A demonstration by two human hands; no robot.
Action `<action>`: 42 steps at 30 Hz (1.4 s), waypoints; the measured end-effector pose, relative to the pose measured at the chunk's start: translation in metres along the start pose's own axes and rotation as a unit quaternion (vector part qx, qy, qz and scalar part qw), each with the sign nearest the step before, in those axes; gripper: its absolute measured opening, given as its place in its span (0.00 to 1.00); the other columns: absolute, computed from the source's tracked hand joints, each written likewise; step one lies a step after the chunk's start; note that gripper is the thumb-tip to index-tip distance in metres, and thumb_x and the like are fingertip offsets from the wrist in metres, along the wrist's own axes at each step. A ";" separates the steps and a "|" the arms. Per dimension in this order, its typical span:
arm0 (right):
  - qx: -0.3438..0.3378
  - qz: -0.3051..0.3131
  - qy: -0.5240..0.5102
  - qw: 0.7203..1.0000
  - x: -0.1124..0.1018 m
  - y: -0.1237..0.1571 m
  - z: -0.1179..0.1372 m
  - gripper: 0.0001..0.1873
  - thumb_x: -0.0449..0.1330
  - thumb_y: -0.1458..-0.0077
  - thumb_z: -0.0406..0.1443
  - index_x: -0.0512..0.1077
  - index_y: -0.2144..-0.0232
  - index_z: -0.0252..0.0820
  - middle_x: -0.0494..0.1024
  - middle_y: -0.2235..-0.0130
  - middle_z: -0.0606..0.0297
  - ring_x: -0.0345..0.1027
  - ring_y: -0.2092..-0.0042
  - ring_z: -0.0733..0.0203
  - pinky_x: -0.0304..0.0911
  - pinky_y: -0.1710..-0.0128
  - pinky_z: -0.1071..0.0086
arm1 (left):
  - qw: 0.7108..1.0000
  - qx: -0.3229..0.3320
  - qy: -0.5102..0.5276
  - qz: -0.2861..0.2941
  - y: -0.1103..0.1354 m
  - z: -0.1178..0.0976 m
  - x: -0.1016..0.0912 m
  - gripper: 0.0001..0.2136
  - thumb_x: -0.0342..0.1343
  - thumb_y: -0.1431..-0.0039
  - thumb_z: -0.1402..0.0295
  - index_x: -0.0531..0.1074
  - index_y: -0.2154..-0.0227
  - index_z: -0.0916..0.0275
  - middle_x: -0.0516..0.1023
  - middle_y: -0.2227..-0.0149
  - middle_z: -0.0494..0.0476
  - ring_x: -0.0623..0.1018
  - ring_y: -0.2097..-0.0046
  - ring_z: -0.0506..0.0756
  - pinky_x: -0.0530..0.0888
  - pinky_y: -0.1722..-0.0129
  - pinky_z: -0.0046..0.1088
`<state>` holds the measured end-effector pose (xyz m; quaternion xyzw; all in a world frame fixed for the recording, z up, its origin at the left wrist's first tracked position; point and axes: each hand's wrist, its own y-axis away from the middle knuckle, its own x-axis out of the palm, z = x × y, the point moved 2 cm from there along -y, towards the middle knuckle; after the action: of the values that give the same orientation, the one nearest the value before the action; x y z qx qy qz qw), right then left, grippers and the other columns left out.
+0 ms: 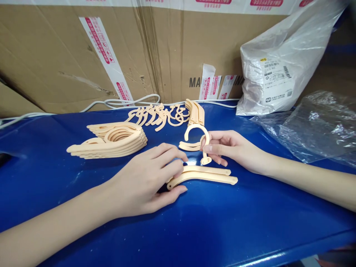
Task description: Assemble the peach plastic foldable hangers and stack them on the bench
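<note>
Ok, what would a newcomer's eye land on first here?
Probably the cream hook pinched in the right hand near the middle, bright against the blue tabletop. Next, just nearer the camera, the left hand at the left ends of two curved pieces. Then the neat stack of cream parts at left and the white plastic bag at back right.

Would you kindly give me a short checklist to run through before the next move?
1. Right hand grips hook: ok, between thumb and fingers.
2. Hook's lower end uncovered: ok.
3. End hole of front bar visible: ok.
4. Left end of back bar uncovered: not ok, left hand mostly hides it.
5. Left hand's hold firm: cannot tell.
6. Bag clear of both hands: ok, behind them.
</note>
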<state>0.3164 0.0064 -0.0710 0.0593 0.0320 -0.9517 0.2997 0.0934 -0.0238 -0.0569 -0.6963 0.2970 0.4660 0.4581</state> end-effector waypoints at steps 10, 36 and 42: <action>0.006 0.008 0.010 1.000 0.000 0.002 0.001 0.12 0.62 0.41 0.42 0.71 0.66 0.37 0.66 0.79 0.74 0.55 0.79 0.73 0.54 0.80 0.75 | 0.999 0.005 -0.015 -0.038 0.001 -0.001 0.000 0.05 0.56 0.38 0.68 0.67 0.69 0.61 0.76 0.55 0.57 0.72 0.51 0.56 0.71 0.54 0.33; 0.001 0.007 0.006 1.000 0.001 0.000 0.003 0.10 0.61 0.41 0.39 0.71 0.68 0.36 0.67 0.77 0.72 0.55 0.79 0.73 0.54 0.80 0.77 | 0.936 -0.210 0.266 -0.098 0.007 -0.020 -0.023 0.11 0.38 0.28 0.65 0.65 0.56 0.58 0.72 0.78 0.44 0.74 0.80 0.46 0.72 0.78 0.18; -0.002 0.011 0.012 1.000 0.000 0.000 0.000 0.12 0.61 0.40 0.42 0.72 0.67 0.37 0.67 0.75 0.70 0.57 0.77 0.72 0.55 0.80 0.77 | 0.987 -0.035 -0.129 -0.086 0.014 -0.022 -0.014 0.15 0.41 0.28 0.60 0.68 0.51 0.63 0.75 0.78 0.44 0.73 0.82 0.47 0.65 0.81 0.23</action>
<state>0.3167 0.0060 -0.0713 0.0707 0.0370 -0.9473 0.3103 0.0848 -0.0501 -0.0452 -0.6689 0.1578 0.5213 0.5060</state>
